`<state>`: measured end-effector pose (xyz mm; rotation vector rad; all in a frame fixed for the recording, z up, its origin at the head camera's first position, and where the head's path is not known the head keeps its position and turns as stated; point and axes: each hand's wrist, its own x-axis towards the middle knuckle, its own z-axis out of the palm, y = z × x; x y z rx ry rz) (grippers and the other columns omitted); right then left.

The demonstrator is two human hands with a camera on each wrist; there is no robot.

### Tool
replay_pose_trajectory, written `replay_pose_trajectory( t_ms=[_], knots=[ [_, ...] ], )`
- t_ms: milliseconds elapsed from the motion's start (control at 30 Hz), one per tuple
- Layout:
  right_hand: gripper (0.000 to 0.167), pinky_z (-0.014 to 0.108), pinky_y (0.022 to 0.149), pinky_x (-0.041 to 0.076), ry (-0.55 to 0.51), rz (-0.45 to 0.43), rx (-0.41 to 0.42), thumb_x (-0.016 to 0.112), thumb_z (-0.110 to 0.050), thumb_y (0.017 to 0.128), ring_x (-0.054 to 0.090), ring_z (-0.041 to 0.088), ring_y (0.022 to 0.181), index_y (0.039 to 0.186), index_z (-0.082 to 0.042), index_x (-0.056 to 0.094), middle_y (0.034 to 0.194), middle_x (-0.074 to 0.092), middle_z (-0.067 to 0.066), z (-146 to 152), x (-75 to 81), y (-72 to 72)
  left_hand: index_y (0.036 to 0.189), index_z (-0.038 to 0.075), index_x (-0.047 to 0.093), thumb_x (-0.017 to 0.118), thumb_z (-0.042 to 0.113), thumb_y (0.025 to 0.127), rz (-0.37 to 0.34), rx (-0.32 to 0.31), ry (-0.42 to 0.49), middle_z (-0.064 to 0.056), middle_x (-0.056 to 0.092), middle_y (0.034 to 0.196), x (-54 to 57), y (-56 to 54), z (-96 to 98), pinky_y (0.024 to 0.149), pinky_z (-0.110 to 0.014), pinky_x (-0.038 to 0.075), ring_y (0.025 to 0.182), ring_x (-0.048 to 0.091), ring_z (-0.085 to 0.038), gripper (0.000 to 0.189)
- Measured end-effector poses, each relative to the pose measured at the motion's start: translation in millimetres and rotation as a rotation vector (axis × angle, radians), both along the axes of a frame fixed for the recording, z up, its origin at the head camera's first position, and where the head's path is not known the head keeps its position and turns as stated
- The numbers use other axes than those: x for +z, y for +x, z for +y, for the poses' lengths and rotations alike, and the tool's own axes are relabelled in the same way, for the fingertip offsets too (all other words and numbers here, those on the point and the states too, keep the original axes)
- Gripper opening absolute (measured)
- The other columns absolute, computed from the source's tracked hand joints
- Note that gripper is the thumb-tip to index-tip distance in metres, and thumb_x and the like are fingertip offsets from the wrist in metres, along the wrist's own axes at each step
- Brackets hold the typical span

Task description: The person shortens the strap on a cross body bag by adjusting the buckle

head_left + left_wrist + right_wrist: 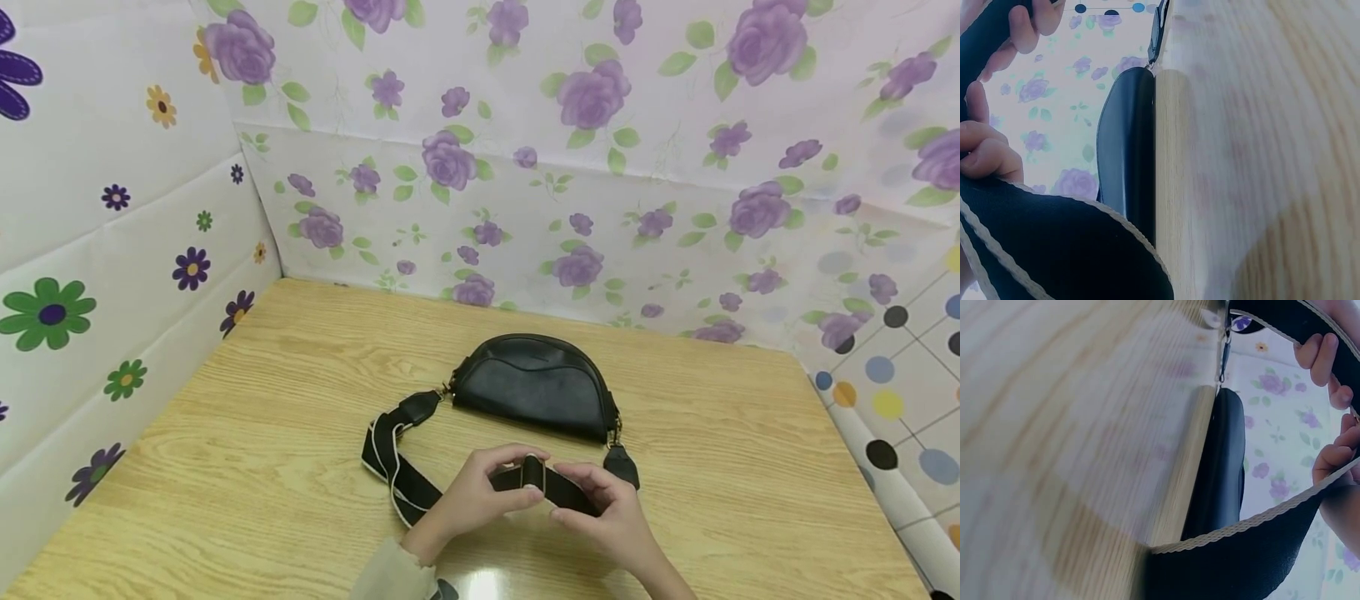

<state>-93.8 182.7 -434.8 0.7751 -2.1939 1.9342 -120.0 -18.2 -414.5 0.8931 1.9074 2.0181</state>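
Note:
A black half-moon shoulder bag (532,387) lies on the table, its wide black strap (408,483) with pale edging clipped at both ends. My left hand (480,492) pinches the strap just left of its metal slider buckle (532,473), thumb below and fingers above. On the buckle's other side, my right hand (607,508) holds the strap between thumb and fingers. The held stretch is raised in front of the bag. In the left wrist view, a strap loop (1066,244) hangs below the left fingers (991,156); the right wrist view shows strap (1235,562) sagging under the right hand.
The wood-grain table (247,467) runs back to a wall covering with purple roses (592,96). A daisy-printed sheet (112,250) stands at the left, a dotted one (900,417) at the right. A leather strap end tab (621,467) lies close by the right hand.

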Motion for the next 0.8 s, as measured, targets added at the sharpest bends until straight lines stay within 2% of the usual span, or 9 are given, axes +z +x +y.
replay_pose_trajectory(
  t_ms=[100,233,333,467,567,667,800],
  knots=[
    [0.04,0.022,0.072,0.048,-0.04,0.025,0.019,0.064,0.018,0.069,0.058,0.012,0.092,0.108,0.012,0.055,0.102,0.063,0.007,-0.2,0.4,-0.6,0.115,-0.004,0.055,0.064,0.0,0.08,-0.01,-0.001,0.005,-0.015,0.059,0.108,-11.8,-4.3,1.3,0.066,-0.025,0.049,0.081,0.059,-0.011,0.036],
    [0.041,0.022,0.073,0.048,-0.084,0.059,0.057,0.063,0.02,0.069,0.058,0.013,0.095,0.109,0.014,0.055,0.107,0.061,0.007,0.2,-0.1,-1.4,0.115,-0.002,0.055,0.066,0.002,0.079,-0.006,-0.007,0.014,-0.013,0.059,0.108,-17.2,-6.1,2.5,0.066,-0.026,0.049,0.081,0.059,-0.012,0.038],
    [0.042,0.023,0.073,0.048,-0.095,0.068,0.07,0.063,0.02,0.069,0.058,0.014,0.095,0.109,0.015,0.054,0.109,0.061,0.008,-0.7,0.2,-1.8,0.114,-0.003,0.055,0.066,0.0,0.079,0.005,-0.025,0.032,-0.016,0.059,0.108,-14.8,-5.2,3.3,0.068,-0.027,0.05,0.084,0.059,-0.012,0.037],
    [0.042,0.023,0.07,0.049,-0.104,0.042,0.055,0.065,0.019,0.068,0.059,0.015,0.092,0.108,0.016,0.051,0.105,0.062,0.007,-3.7,2.7,-1.0,0.111,-0.008,0.055,0.065,-0.003,0.078,0.025,-0.036,0.05,-0.023,0.058,0.106,-1.5,-0.6,3.6,0.07,-0.028,0.049,0.087,0.058,-0.011,0.035],
    [0.045,0.023,0.07,0.049,-0.133,0.005,0.066,0.065,0.018,0.069,0.06,0.014,0.09,0.108,0.016,0.042,0.102,0.063,0.004,-6.1,5.0,0.6,0.109,-0.01,0.055,0.066,-0.003,0.078,0.025,-0.028,0.028,-0.024,0.058,0.104,8.1,3.7,4.2,0.07,-0.026,0.048,0.084,0.057,-0.009,0.034],
    [0.048,0.024,0.07,0.049,-0.168,-0.017,0.098,0.064,0.017,0.07,0.06,0.015,0.089,0.107,0.015,0.033,0.102,0.063,0.004,-7.7,6.7,1.8,0.109,-0.01,0.056,0.065,-0.002,0.078,0.012,-0.022,0.003,-0.024,0.059,0.101,10.7,6.2,5.1,0.068,-0.024,0.048,0.081,0.056,-0.007,0.033],
    [0.049,0.023,0.07,0.049,-0.174,-0.018,0.117,0.064,0.017,0.071,0.06,0.015,0.09,0.106,0.015,0.031,0.104,0.063,0.004,-8.5,7.2,1.7,0.109,-0.009,0.056,0.065,-0.002,0.078,0.002,-0.022,-0.001,-0.024,0.059,0.101,9.9,7.4,5.0,0.067,-0.024,0.048,0.08,0.056,-0.007,0.033]
  ],
)
